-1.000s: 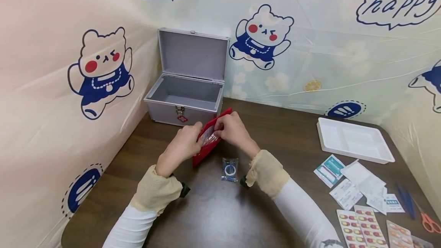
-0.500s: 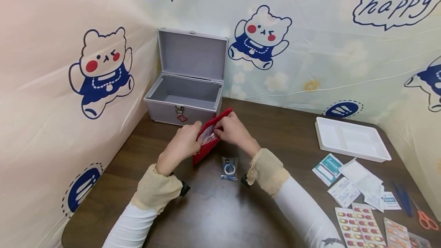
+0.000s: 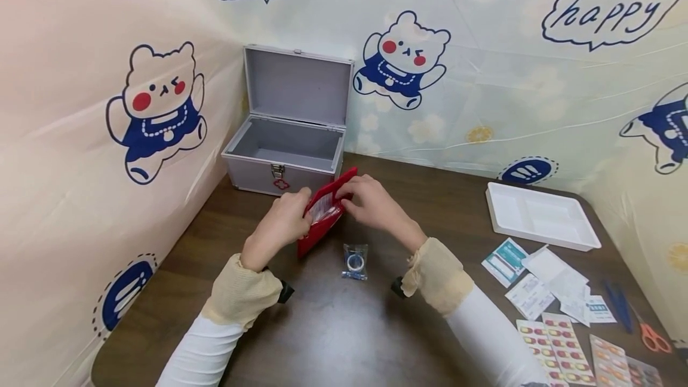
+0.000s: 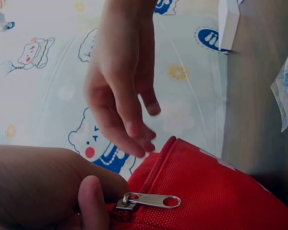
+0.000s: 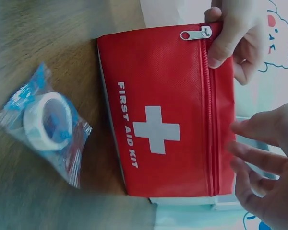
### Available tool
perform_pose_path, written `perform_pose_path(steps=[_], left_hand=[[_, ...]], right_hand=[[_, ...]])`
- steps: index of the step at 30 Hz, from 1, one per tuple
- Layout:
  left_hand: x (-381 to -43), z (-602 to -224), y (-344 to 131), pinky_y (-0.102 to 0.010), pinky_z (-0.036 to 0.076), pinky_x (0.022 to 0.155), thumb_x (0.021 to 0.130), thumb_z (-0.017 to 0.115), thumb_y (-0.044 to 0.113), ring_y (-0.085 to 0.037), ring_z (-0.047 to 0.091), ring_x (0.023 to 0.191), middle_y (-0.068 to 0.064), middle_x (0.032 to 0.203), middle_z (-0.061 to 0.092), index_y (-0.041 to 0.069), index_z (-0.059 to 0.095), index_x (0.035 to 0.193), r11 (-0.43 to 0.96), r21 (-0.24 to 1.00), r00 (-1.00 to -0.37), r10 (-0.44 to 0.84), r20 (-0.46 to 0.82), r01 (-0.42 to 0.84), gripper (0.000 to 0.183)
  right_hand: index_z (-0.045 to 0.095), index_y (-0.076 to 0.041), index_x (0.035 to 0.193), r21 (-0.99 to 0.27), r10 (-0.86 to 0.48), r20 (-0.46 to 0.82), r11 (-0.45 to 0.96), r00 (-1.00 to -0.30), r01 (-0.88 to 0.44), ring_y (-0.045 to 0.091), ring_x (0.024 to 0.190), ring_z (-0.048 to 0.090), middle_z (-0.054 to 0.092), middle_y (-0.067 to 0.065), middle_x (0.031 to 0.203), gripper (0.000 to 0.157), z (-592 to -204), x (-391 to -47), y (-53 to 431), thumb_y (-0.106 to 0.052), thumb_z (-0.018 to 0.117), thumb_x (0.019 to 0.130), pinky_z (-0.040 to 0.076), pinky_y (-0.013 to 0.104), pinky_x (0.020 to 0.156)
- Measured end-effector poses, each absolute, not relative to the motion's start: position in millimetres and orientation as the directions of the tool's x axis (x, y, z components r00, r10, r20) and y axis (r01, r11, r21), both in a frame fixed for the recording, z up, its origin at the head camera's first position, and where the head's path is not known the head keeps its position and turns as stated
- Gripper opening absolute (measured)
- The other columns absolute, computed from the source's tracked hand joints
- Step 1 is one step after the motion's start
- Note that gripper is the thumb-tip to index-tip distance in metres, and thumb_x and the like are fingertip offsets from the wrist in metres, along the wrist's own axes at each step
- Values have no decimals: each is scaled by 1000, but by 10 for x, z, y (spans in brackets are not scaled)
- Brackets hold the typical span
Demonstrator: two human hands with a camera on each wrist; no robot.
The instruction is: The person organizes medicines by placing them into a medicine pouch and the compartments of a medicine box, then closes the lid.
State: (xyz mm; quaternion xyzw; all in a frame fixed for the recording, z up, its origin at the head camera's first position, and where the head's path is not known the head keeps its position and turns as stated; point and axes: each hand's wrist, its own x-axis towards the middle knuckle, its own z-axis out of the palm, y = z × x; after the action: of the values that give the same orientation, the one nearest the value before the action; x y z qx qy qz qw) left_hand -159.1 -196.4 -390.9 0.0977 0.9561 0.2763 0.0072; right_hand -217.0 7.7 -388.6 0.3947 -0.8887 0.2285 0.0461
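Note:
A red zippered first aid pouch (image 5: 158, 115) stands tilted on edge over the table, its mouth unzipped. Clear packets (image 3: 323, 208) show inside it. My left hand (image 3: 282, 220) grips the pouch at the zipper-pull (image 4: 156, 200) end, thumb on one face and fingers on the other. Beside the far end of the mouth is my right hand (image 3: 376, 205), its fingers loosely bent and holding nothing; in the left wrist view it hangs just above the fabric. Whether a fingertip touches the rim cannot be told. A roll of tape in a clear wrapper (image 5: 48, 122) lies in front of the pouch.
An open silver case (image 3: 285, 154) with a raised lid stands behind the pouch. To the right are a white divided tray (image 3: 543, 217), several paper packets (image 3: 529, 296), blister packs of capsules (image 3: 556, 348), blue tweezers (image 3: 618, 306) and orange-handled scissors (image 3: 654, 339). Printed curtains border the table.
My right hand has drawn back slightly to the right from the pouch's mouth, its fingers now looser. The left hand keeps its grip on the pouch. The head view has turned slightly right.

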Motion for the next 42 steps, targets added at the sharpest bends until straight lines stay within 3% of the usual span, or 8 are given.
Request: perform_pose_path(steps=[6,11,14,19,22,29,36,42], left_hand=[[-1595,-3898,-1981,-23,46,45,90,63,4,-17,56,52,-14,75,60,1,52,89,844,506,-982,180,50,180,12],[-1599,-3895,-2000,-24,46,47,90,66,8,-20,55,56,-13,75,59,2,52,92,851,503,-986,162,27,153,15],[-1596,-3901,-2004,-24,50,48,91,65,9,-19,57,57,-15,82,63,1,54,101,848,512,-988,156,8,138,17],[-1584,-3910,-2000,-25,53,50,92,64,7,-19,60,58,-19,92,67,-1,54,111,840,526,-988,157,-10,128,23],[-1581,-3908,-1992,-25,54,51,91,63,4,-19,60,60,-20,94,68,-1,54,111,836,532,-986,165,-8,136,23],[-1584,-3889,-1970,-26,56,52,90,64,3,-21,61,62,-21,98,68,-1,54,112,829,538,-984,177,3,151,24],[-1599,-3889,-1973,-24,51,49,91,63,4,-17,60,56,-19,90,68,-1,54,111,835,526,-984,180,10,158,22],[-1598,-3887,-1986,-24,50,48,91,62,4,-17,60,54,-19,89,68,-1,55,110,835,525,-983,182,22,166,21]], right_hand=[[71,-5,97,-416,-667,296,555,-684,-721,22,94,65,72,8,97,8,-3927,-2065,240,-4,68,90,56,37,89],[68,-9,88,-427,-686,222,570,-693,-702,15,82,66,70,2,85,4,-4059,-2017,340,-5,68,90,57,30,79],[69,-8,91,-422,-710,137,589,-690,-689,16,79,66,71,4,85,3,-4175,-2005,372,-7,71,89,56,30,75],[68,-2,114,-408,-752,-56,618,-657,-673,26,95,65,70,13,105,32,-4392,-1953,370,-16,76,87,55,39,85],[65,-2,121,-404,-747,-138,642,-650,-652,26,99,62,66,14,110,43,-4506,-1910,351,-20,80,84,54,40,88],[66,-5,109,-444,-731,-173,656,-660,-610,17,85,57,66,7,96,38,-4631,-1894,310,-16,85,79,51,32,78],[59,-10,90,-470,-715,-187,667,-674,-578,11,72,45,55,-1,78,31,-4685,-1914,328,-16,86,77,40,23,64],[55,-11,88,-551,-712,-128,630,-690,-547,9,68,45,53,-4,75,33,-4707,-1918,386,-13,85,77,38,21,62]])
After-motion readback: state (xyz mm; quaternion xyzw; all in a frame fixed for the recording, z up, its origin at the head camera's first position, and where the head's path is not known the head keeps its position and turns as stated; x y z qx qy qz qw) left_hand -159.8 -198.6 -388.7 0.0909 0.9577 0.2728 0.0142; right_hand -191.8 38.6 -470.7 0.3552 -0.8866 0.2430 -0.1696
